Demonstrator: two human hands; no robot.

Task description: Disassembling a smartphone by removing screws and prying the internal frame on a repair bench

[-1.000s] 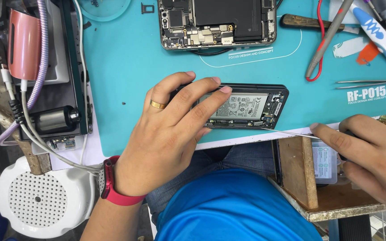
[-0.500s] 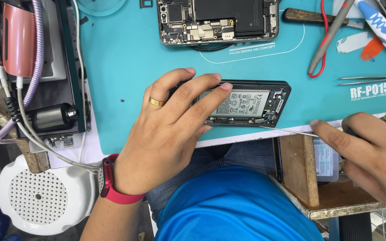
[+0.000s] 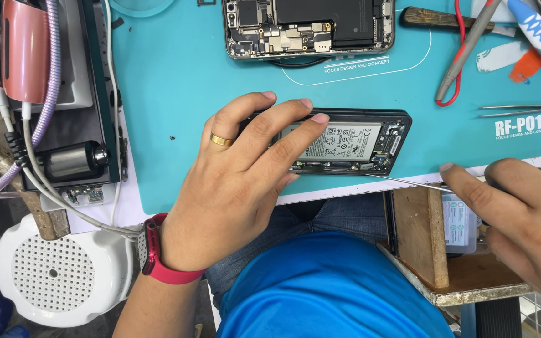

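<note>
I count two opened phones: one (image 3: 308,28) lies apart, one (image 3: 352,143) shows its grey battery. My left hand (image 3: 233,181) presses it flat, fingers spread; my right hand (image 3: 521,213) pinches a thin metal probe (image 3: 402,181).

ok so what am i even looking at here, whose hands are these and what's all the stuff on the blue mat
This is one picture from a camera worn on a person's head, looking down at their own two bare hands at a repair bench. The left hand, with a gold ring and a red watch, presses flat on an opened phone whose battery shows. The right hand holds a thin metal tool; its tip reaches the phone's lower edge. Both rest on a teal work mat. Further up the mat lies a second opened phone with its circuit boards bare. To the right are tweezers and some other hand tools. Left of the mat sit cables, a pink device and a white round perforated thing.
</note>
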